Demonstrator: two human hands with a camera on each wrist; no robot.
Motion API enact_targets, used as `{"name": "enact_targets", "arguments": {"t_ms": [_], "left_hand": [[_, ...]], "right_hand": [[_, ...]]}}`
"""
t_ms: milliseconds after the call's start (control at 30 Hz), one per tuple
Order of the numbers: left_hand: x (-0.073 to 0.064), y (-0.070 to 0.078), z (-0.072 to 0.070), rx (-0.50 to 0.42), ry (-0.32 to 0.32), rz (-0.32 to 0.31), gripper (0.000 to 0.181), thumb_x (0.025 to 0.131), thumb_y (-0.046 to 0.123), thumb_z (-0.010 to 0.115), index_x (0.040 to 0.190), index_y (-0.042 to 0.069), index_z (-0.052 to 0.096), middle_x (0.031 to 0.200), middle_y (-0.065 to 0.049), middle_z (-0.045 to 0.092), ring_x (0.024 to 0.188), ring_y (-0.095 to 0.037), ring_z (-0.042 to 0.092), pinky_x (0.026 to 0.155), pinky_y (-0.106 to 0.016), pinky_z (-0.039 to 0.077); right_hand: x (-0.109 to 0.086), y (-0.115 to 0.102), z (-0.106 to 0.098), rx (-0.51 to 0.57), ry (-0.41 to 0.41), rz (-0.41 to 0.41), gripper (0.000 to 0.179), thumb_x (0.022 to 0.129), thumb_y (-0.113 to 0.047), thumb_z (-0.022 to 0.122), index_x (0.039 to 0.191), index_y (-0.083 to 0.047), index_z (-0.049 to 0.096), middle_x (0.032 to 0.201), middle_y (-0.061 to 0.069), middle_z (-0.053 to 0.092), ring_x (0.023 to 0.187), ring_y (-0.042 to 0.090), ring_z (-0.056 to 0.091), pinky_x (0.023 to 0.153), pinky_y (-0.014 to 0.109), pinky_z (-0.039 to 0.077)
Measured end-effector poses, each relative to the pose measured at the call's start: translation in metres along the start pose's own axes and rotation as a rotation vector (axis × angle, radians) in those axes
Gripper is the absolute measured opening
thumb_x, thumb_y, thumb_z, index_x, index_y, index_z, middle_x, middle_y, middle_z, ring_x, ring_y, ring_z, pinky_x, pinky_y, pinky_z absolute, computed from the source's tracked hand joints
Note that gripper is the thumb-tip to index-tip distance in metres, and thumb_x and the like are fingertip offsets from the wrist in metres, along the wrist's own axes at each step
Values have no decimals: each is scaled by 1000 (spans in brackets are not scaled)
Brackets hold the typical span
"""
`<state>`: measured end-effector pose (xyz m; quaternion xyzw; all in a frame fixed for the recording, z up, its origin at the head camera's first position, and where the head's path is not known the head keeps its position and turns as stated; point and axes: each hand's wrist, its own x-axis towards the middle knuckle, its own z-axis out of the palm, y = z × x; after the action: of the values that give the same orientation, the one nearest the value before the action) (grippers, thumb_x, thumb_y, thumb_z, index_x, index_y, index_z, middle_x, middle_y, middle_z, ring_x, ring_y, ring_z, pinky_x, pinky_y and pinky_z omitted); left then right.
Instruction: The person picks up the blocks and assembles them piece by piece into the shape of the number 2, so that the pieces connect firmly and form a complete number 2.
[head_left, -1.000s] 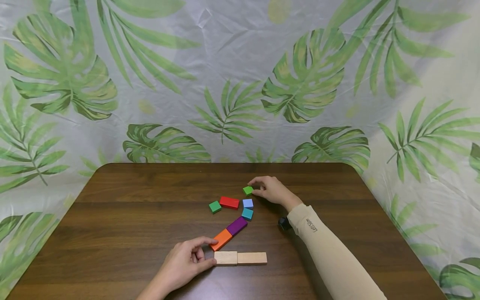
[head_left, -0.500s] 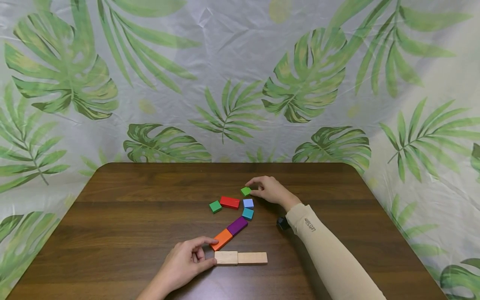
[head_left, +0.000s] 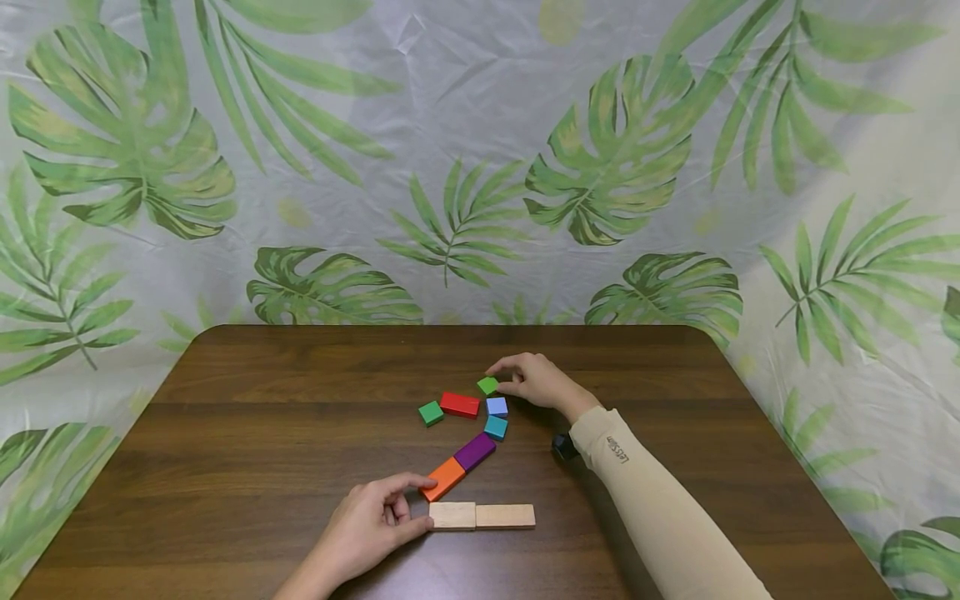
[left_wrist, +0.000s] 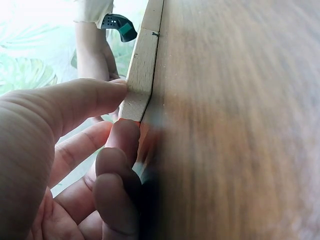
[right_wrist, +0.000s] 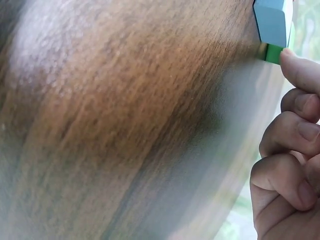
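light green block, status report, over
Right hand pinches light green block. Left hand touches orange block, left wooden block. Nothing on top, red block close by.

Lime block nearer red, contact unclear

Small dark lettering, seemingly spelling "LetsSlim" and only partly clear, is being displayed near the wrist end of the person's beige right sleeve.
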<state>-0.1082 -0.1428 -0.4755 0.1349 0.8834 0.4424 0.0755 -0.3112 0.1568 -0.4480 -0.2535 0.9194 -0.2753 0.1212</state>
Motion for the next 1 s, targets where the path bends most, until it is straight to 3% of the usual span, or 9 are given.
{"name": "enact_targets", "arguments": {"t_ms": [533, 1000], "left_hand": [[0, -1, 1, -45, 7, 22, 39, 87, 32, 91, 123, 29, 77, 70, 13, 63, 53, 1, 50, 52, -21, 40], [0, 0, 0, -34, -3, 1, 39, 87, 33, 91, 123, 29, 77, 70, 13, 63, 53, 0, 51, 52, -21, 40]], "right_hand": [[-1, -3, 0, -4, -6, -29, 29, 104, -21, 72, 133, -18, 76, 56, -8, 36, 52, 9, 30, 58, 24, 32], [-1, -2, 1, 13, -15, -22, 28, 105, -21, 72, 133, -19, 76, 57, -7, 38, 54, 10, 30, 60, 24, 32]]}}
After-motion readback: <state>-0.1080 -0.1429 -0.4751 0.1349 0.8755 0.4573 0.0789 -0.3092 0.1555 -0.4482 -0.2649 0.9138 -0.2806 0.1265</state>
